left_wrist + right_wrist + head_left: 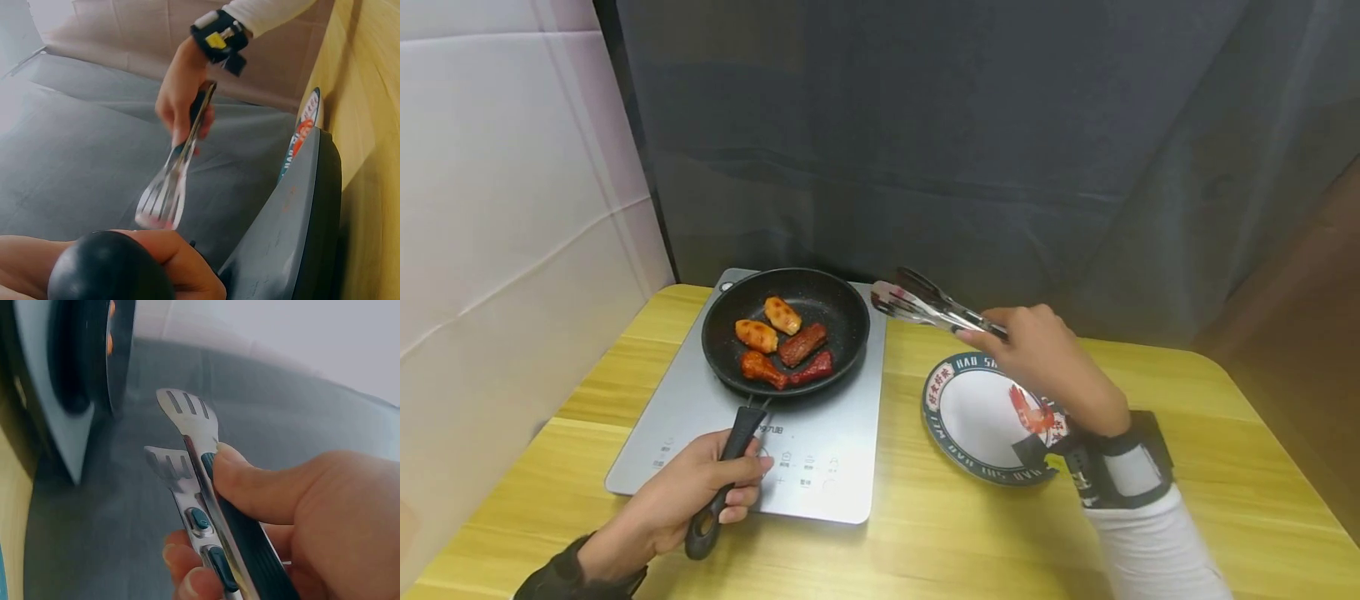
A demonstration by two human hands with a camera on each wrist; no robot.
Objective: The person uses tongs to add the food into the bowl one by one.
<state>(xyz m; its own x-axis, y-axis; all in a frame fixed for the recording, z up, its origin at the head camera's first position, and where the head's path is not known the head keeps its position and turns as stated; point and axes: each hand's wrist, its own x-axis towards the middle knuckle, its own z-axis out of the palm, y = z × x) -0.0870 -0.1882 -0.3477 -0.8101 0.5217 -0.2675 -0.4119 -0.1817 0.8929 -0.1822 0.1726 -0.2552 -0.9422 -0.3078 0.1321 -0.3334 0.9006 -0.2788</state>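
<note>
My left hand (700,483) grips the black handle (741,433) of a frying pan (842,358). Inside the pan lie two yellowish chicken wings (756,336), a browned rib-like piece (802,344) and two reddish drumsticks (763,369). In my right hand (1045,354) is a pair of metal tongs (951,315) with dark green grips, raised to the right of the pan. Their slotted tips stand slightly apart with nothing between them, as the right wrist view shows; there my thumb (250,487) presses one arm and my fingers curl under the other.
The pan sits on a silver induction cooktop (850,492) with touch markings along its front. Beneath my right hand, a round plate (973,417) with a dark lettered rim and a shrimp picture rests on the wooden table (925,542). A dark grey curtain (925,150) hangs behind.
</note>
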